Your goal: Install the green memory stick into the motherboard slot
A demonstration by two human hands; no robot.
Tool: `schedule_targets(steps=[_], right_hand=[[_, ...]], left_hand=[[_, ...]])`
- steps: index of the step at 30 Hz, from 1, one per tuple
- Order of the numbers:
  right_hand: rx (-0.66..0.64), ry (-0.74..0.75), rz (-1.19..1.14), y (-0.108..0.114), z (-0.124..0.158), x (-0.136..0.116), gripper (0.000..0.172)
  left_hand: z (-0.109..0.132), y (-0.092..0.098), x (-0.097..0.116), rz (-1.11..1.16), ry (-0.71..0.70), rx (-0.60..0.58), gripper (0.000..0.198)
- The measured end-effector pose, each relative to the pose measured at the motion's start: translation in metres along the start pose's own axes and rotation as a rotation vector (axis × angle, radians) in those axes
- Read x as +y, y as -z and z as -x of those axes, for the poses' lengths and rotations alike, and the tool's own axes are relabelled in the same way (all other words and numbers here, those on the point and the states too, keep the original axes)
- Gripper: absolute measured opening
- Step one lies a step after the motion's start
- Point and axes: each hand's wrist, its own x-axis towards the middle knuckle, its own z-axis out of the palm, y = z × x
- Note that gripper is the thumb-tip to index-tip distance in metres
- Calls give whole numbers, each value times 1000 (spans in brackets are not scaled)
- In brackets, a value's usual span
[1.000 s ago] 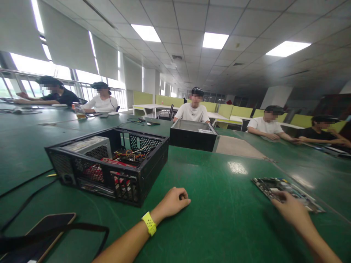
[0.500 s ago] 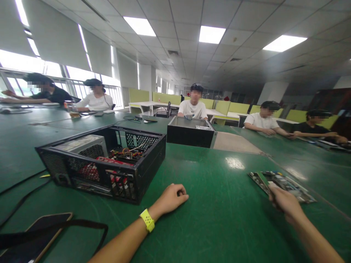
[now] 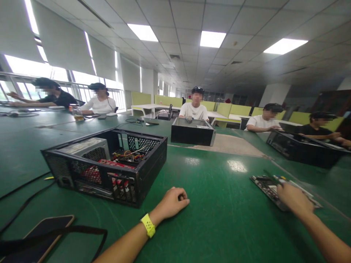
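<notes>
My left hand [image 3: 174, 202] rests on the green tabletop [image 3: 214, 226], its fingers loosely curled and nothing visible in them. A yellow watch strap [image 3: 148, 225] circles that wrist. Over the circuit board [image 3: 264, 186], which looks like a motherboard, my right hand [image 3: 296, 200] is closed on a thin green memory module [image 3: 271, 176]. The module is blurred and partly hidden by the fingers. Left of my left hand sits an open black computer case [image 3: 149, 182], with a power supply [image 3: 94, 150], red parts and cables inside.
A phone-like dark slab [image 3: 41, 237] with a black strap [image 3: 82, 229] across it lies at the lower left. Another computer case [image 3: 192, 134] stands before a person [image 3: 194, 109] opposite. At right, a black case [image 3: 307, 151] is near two people. Two more people sit at far left.
My right hand has moved slightly right and up over the board with the memory module. A black case has appeared on the table at right. My left hand stays put.
</notes>
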Motion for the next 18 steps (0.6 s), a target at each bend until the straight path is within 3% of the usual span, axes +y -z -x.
schedule_targets(steps=[5, 9, 11, 13, 15, 18], right_hand=[[-84, -9, 22, -6, -3, 6, 43], [-65, -41, 15, -5, 2, 5, 46], [-19, -5, -72, -4, 19, -8, 45], [-36, 99, -329, -5, 49, -30, 44], [-206, 229, -650, -5, 90, -58, 45], [-543, 357, -833, -7, 147, -94, 46]], left_hand=[[0, 0, 0, 3, 9, 5, 19], [0, 1, 2, -1, 22, -2, 20], [0, 1, 3, 8, 29, -7, 20], [0, 1, 3, 14, 31, -6, 20], [0, 0, 1, 19, 29, 5, 20], [0, 0, -3, 48, 38, 10, 31]])
